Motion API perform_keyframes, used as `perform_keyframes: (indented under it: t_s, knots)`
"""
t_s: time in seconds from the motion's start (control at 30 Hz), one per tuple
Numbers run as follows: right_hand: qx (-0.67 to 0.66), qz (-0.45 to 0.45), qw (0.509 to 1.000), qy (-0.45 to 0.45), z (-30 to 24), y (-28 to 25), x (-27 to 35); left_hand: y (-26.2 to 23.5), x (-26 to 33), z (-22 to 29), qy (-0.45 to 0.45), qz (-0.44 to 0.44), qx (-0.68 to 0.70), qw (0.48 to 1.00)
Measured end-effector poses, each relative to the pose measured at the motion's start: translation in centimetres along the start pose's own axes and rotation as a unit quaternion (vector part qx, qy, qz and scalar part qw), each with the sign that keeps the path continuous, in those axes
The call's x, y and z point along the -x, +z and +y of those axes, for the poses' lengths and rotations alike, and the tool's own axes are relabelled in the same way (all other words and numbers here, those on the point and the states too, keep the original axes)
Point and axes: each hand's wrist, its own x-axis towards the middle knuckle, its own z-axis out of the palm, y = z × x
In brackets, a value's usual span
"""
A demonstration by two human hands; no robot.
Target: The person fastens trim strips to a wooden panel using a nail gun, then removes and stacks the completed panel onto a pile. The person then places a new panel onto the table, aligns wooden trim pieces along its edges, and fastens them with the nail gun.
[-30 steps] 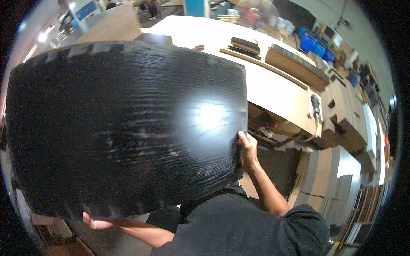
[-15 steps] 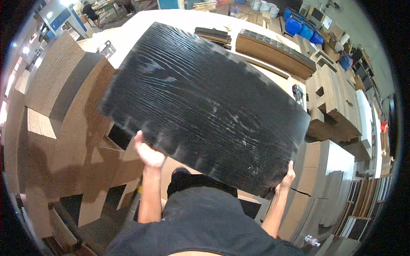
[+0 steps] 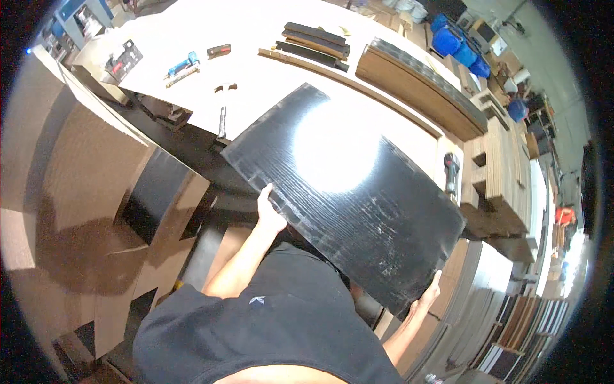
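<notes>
A black wood-grain panel (image 3: 358,224) spans the space between my hands, tilted, with a bright glare patch on its upper face. My left hand (image 3: 270,211) grips its near-left edge, thumb on top and the other fingers hidden beneath. At the near-right corner, my right hand (image 3: 427,299) is closed on the short edge, its fingers mostly under the board. The panel's far part overlaps the white worktable (image 3: 256,80); I cannot tell whether it touches the top. Beyond its left corner lies a hammer (image 3: 223,115).
On the table are a blue tool (image 3: 183,67), a small red-and-black tool (image 3: 219,50), dark strips (image 3: 313,43) and a long stack of boards (image 3: 419,89). A power drill (image 3: 451,173) lies at the right edge. Brown panels (image 3: 83,192) stand on the left; stacked boards (image 3: 505,173) fill the right.
The panel has moved nearer to me and to the right, showing more tabletop, the hammer and small tools. Glare now covers its middle. Both hands keep their hold.
</notes>
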Motion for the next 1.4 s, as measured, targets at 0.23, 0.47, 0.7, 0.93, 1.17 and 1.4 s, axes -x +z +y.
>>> perform_keyframes:
  t_s: [0.23, 0.47, 0.7, 0.93, 1.17, 1.4]
  knots:
    - [0.117, 0.071, 0.990, -0.019, 0.0, 7.1, -8.9, 3.4, -8.4, 1.5, -0.090, 0.017, 0.033, 0.995]
    - [0.096, -0.036, 0.995, 0.002, -2.7, 11.9, -19.2, 5.4, -11.6, 0.0, -0.048, 0.036, 0.091, 0.994]
    - [0.161, -0.029, 0.986, 0.033, -0.2, 13.4, -28.7, 2.5, -15.2, -2.4, -0.021, 0.041, 0.022, 0.999]
    - [0.253, 0.036, 0.966, 0.033, 2.7, 14.6, -29.6, 0.1, -10.6, 1.6, 0.033, 0.260, -0.362, 0.895]
    - [0.338, 0.077, 0.938, 0.011, 5.8, 11.5, -31.9, -2.8, -11.6, 8.9, 0.225, 0.267, -0.451, 0.822]
    - [0.268, 0.089, 0.959, 0.039, 0.9, 9.5, -26.6, -1.3, -14.1, 16.2, 0.375, 0.266, -0.740, 0.491]
